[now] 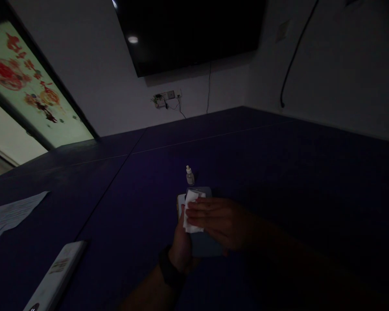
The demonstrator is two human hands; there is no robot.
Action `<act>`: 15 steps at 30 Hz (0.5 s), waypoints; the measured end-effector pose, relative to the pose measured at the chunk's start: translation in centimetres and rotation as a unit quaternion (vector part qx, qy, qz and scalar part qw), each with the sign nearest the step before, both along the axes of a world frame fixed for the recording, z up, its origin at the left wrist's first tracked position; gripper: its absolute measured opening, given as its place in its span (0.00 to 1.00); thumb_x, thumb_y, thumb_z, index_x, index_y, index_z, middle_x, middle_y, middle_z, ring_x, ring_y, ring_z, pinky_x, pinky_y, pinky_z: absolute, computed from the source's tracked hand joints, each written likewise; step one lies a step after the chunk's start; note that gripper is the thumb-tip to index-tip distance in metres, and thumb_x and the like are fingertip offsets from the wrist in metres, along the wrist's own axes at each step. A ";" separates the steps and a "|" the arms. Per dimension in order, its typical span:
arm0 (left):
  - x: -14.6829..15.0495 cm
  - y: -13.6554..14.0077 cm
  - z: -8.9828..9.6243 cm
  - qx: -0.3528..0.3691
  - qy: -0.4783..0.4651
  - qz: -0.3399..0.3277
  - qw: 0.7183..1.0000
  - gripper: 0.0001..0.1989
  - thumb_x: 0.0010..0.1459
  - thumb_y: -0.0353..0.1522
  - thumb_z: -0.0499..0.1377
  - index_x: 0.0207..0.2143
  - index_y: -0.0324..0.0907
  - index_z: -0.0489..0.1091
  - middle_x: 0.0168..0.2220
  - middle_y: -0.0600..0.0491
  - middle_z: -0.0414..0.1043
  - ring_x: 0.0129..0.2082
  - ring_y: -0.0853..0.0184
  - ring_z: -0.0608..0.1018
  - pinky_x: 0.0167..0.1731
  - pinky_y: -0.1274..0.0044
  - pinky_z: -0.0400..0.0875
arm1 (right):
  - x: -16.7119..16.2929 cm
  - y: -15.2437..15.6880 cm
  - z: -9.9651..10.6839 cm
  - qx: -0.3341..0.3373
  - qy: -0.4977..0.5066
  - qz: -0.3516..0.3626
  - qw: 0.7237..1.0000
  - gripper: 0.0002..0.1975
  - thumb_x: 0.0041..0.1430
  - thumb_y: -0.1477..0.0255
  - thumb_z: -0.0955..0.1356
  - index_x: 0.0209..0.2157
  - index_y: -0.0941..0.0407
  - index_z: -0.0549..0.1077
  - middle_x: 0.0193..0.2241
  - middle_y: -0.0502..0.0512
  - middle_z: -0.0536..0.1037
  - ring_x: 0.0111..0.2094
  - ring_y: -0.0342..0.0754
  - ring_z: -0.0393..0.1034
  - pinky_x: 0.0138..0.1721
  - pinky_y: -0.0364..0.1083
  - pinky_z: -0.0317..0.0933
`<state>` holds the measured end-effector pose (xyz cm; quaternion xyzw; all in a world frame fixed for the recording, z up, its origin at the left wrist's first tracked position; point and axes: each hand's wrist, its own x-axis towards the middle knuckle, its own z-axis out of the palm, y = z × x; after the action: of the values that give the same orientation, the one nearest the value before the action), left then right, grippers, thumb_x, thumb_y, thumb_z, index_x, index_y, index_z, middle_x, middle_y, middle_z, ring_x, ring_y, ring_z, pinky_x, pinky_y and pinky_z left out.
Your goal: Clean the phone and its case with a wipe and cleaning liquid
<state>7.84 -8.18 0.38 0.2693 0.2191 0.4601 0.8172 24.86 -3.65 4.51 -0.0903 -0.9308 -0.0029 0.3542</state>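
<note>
My left hand (182, 246), with a dark watch on its wrist, grips a flat blue-grey phone (205, 245) from the left and below. Against the upper face of the phone lies a folded white tissue (192, 224), pressed down by the fingers of my right hand (222, 218). Beside the phone's upper left a pale, gold-edged flat thing (180, 200) shows in part; I cannot tell whether it belongs to the phone. Just beyond stands a small clear dropper bottle (190, 178) with a white cap, upright and untouched. Dim light hides much detail.
A dark blue table top (116, 224) spreads around my hands. At the left lie printed papers (16, 211) and a long white box-like object (56, 272). A black screen (197, 30) hangs on the far wall, above sockets with cables (167, 97).
</note>
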 end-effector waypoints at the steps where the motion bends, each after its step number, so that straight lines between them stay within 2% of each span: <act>1: 0.0 0.2 0.2 0.004 -0.002 -0.005 1.000 0.34 0.63 0.57 0.50 0.48 0.37 0.75 0.33 0.45 0.80 0.29 0.62 0.82 0.32 0.72 0.76 | 0.2 0.3 0.0 -0.008 -0.005 -0.022 1.000 0.19 0.70 0.76 0.61 0.57 0.61 0.73 0.57 0.60 0.77 0.63 0.50 0.66 0.66 0.51 0.61; 5: 0.1 0.5 0.6 0.027 0.004 -0.040 0.999 0.45 0.60 0.63 0.43 0.40 0.30 0.77 0.34 0.40 0.79 0.25 0.59 0.81 0.26 0.70 0.76 | 0.1 1.3 -0.6 -0.022 0.032 -0.164 0.986 0.20 0.71 0.78 0.59 0.59 0.61 0.71 0.59 0.63 0.73 0.64 0.52 0.65 0.63 0.56 0.64; 6: 0.1 0.6 0.4 0.025 0.006 -0.042 0.999 0.45 0.60 0.63 0.43 0.39 0.30 0.77 0.33 0.40 0.79 0.25 0.59 0.81 0.26 0.70 0.76 | 0.0 1.4 -0.8 -0.013 0.037 -0.160 0.986 0.20 0.71 0.78 0.59 0.59 0.62 0.71 0.60 0.64 0.73 0.64 0.52 0.64 0.64 0.56 0.63; 8: 0.2 0.6 0.0 0.015 0.011 -0.044 0.999 0.43 0.60 0.63 0.45 0.40 0.30 0.77 0.31 0.40 0.79 0.24 0.59 0.81 0.25 0.72 0.75 | -0.1 1.4 -0.9 0.008 0.026 -0.099 0.995 0.19 0.71 0.78 0.59 0.58 0.63 0.72 0.59 0.64 0.74 0.65 0.51 0.63 0.65 0.53 0.61; 10: 0.3 0.6 -0.4 0.012 0.013 -0.048 0.999 0.42 0.61 0.62 0.46 0.41 0.31 0.76 0.29 0.41 0.79 0.24 0.60 0.81 0.25 0.73 0.75 | 0.2 1.4 -0.8 0.002 0.005 -0.047 0.999 0.19 0.69 0.78 0.61 0.57 0.61 0.73 0.57 0.62 0.76 0.65 0.49 0.64 0.66 0.51 0.61; 11: 0.4 0.6 -0.5 0.015 0.012 -0.052 0.998 0.42 0.61 0.62 0.46 0.42 0.31 0.76 0.30 0.41 0.79 0.24 0.60 0.81 0.25 0.73 0.75 | 0.4 1.4 -0.6 -0.009 -0.001 -0.048 0.999 0.19 0.69 0.78 0.61 0.57 0.60 0.74 0.57 0.61 0.76 0.64 0.48 0.65 0.65 0.50 0.61; 13: 0.6 0.7 -0.6 0.023 0.009 -0.067 0.997 0.44 0.60 0.63 0.45 0.43 0.30 0.75 0.31 0.40 0.80 0.24 0.60 0.81 0.25 0.72 0.75 | 0.8 1.5 -0.4 -0.023 0.013 -0.098 0.995 0.19 0.68 0.79 0.62 0.58 0.58 0.73 0.57 0.60 0.76 0.62 0.49 0.68 0.63 0.52 0.65; 15: 0.7 0.7 -0.6 0.022 0.013 -0.073 0.997 0.46 0.59 0.64 0.44 0.42 0.29 0.76 0.32 0.40 0.79 0.24 0.58 0.81 0.25 0.70 0.76 | 0.8 1.7 -0.4 -0.007 0.040 -0.145 0.989 0.20 0.69 0.79 0.61 0.59 0.58 0.72 0.57 0.62 0.76 0.62 0.51 0.68 0.62 0.54 0.65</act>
<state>8.51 -7.45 -0.23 0.3082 0.1993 0.4001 0.8398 25.70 -1.97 4.06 -0.2273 -0.8927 -0.0441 0.3866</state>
